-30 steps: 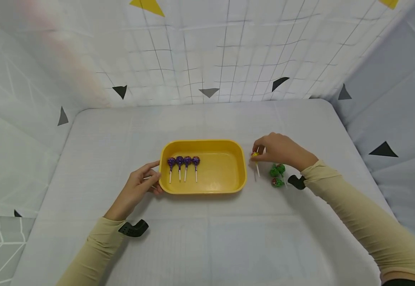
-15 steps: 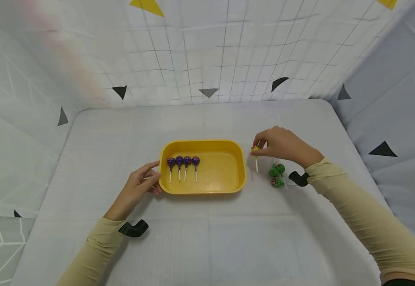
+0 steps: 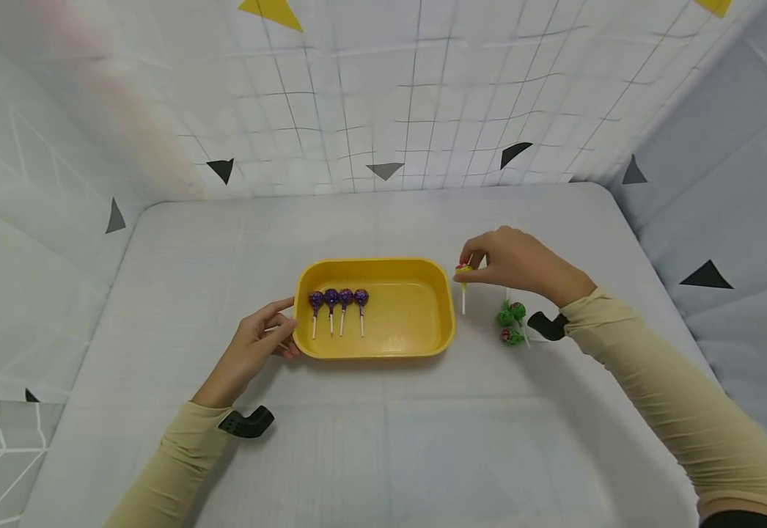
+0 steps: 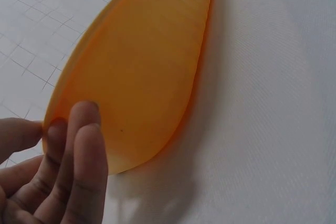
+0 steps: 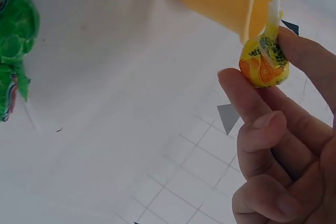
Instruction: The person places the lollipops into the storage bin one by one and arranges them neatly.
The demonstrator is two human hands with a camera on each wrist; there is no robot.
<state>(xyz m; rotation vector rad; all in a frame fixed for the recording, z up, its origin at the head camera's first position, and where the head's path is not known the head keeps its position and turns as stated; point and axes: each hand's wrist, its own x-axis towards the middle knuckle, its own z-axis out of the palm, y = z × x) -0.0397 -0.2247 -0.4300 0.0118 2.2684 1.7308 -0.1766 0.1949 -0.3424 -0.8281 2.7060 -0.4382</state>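
My right hand (image 3: 518, 264) pinches a yellow-wrapped lollipop (image 5: 264, 65) by its candy head, the white stick pointing down in the head view. It is held just off the right end of a yellow tray (image 3: 416, 352). At the tray's left end, my left hand (image 3: 261, 337) grips the rim, its fingertips against the outer wall (image 4: 142, 77) in the left wrist view. Inside the tray's left half, several purple-wrapped lollipops (image 3: 347, 297) lie side by side, sticks toward me. Green-wrapped lollipops (image 3: 506, 317) lie in a small group on the table below my right hand.
A white cloth (image 3: 383, 440) covers the table. Behind it stands a white backdrop with grid lines (image 3: 383, 110), and fabric walls rise on both sides. Black wrist-worn devices (image 3: 247, 422) stick out beneath both forearms, the right one close to the green lollipops.
My right hand has lifted the yellow lollipop up and away from me, then slightly left toward the tray. My left hand and the tray have stayed in place.
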